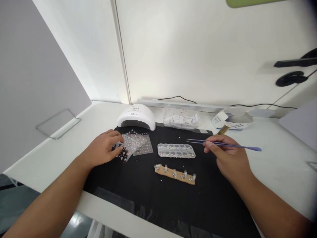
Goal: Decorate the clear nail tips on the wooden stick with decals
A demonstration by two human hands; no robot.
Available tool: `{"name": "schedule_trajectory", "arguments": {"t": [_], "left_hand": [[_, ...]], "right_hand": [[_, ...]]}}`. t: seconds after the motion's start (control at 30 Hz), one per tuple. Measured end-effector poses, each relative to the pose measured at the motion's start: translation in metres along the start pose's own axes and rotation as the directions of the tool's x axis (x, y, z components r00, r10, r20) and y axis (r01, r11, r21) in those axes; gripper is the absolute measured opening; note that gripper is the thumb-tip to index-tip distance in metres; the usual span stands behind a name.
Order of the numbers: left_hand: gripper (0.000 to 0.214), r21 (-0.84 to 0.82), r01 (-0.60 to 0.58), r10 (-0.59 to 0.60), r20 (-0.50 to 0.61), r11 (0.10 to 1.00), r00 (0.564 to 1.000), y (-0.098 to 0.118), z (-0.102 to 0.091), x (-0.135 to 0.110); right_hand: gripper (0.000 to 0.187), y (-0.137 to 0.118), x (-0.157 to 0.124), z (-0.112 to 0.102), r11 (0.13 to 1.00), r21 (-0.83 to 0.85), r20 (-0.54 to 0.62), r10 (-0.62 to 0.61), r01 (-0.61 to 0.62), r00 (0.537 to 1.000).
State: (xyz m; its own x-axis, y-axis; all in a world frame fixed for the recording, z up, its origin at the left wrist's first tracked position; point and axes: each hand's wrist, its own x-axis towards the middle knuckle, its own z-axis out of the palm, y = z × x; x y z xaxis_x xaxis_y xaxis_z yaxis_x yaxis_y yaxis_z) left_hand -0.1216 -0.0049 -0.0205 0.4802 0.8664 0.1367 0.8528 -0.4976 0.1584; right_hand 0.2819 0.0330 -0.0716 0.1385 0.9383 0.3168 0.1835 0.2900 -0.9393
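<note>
My left hand (105,148) rests at the left of the black mat, thumb and fingers apart, touching several clear sticker sheets (135,140) with small pale and reddish motifs. In my right hand (229,157) is a pair of purple tweezers (237,145), held nearly level with the thin tips pointing left. Those tips are above the right end of a clear compartment case (176,151) holding tiny decorations. Nearer me lies a tan strip (170,173) with several clear nail tips standing on it. A gold-coloured piece (223,129) shows behind my right hand; whether I hold it is unclear.
A white nail lamp (136,116) stands at the back left of the black mat (148,198). Behind the case are a clear tray (180,119) of small packets and an opened white box (239,120). Black cables (262,105) run along the wall.
</note>
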Motion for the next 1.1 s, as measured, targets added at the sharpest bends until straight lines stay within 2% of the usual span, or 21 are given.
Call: {"name": "schedule_trajectory", "arguments": {"t": [0.13, 0.23, 0.4, 0.5, 0.6, 0.77, 1.1], "left_hand": [[0.031, 0.009, 0.01, -0.01, -0.034, 1.0, 0.999, 0.005, 0.011, 0.005], [0.038, -0.008, -0.018, 0.018, 0.016, 1.0, 1.0, 0.019, 0.01, 0.011], [0.065, -0.015, -0.06, 0.061, 0.231, 0.998, 0.971, 0.043, -0.001, 0.041], [0.084, 0.003, -0.043, 0.039, 0.373, 0.999, 0.927, 0.044, 0.001, 0.063], [0.098, 0.036, 0.014, -0.029, 0.454, 0.999, 0.891, 0.038, 0.005, 0.078], [0.092, 0.07, 0.047, -0.075, 0.467, 0.996, 0.881, 0.034, 0.007, 0.084], [0.089, 0.07, 0.029, -0.054, 0.396, 0.997, 0.917, 0.03, 0.016, 0.084]], "right_hand": [[0.016, -0.003, -0.002, 0.004, 1.0, 0.004, 0.032, 0.001, -0.001, 0.999], [0.02, -0.004, -0.004, 0.006, 1.0, 0.006, 0.062, 0.0, 0.0, 0.998], [0.02, -0.003, -0.005, 0.007, 1.0, 0.004, 0.083, -0.005, 0.005, 0.997], [0.018, -0.003, -0.004, 0.006, 1.0, -0.004, 0.079, -0.007, 0.007, 0.997], [0.016, -0.003, -0.004, 0.005, 1.0, -0.015, 0.077, -0.006, 0.007, 0.997], [0.014, -0.002, -0.003, 0.006, 1.0, -0.03, 0.083, 0.006, -0.003, 0.997], [0.017, -0.005, -0.001, 0.003, 0.999, -0.035, 0.038, 0.018, -0.016, 0.999]]}}
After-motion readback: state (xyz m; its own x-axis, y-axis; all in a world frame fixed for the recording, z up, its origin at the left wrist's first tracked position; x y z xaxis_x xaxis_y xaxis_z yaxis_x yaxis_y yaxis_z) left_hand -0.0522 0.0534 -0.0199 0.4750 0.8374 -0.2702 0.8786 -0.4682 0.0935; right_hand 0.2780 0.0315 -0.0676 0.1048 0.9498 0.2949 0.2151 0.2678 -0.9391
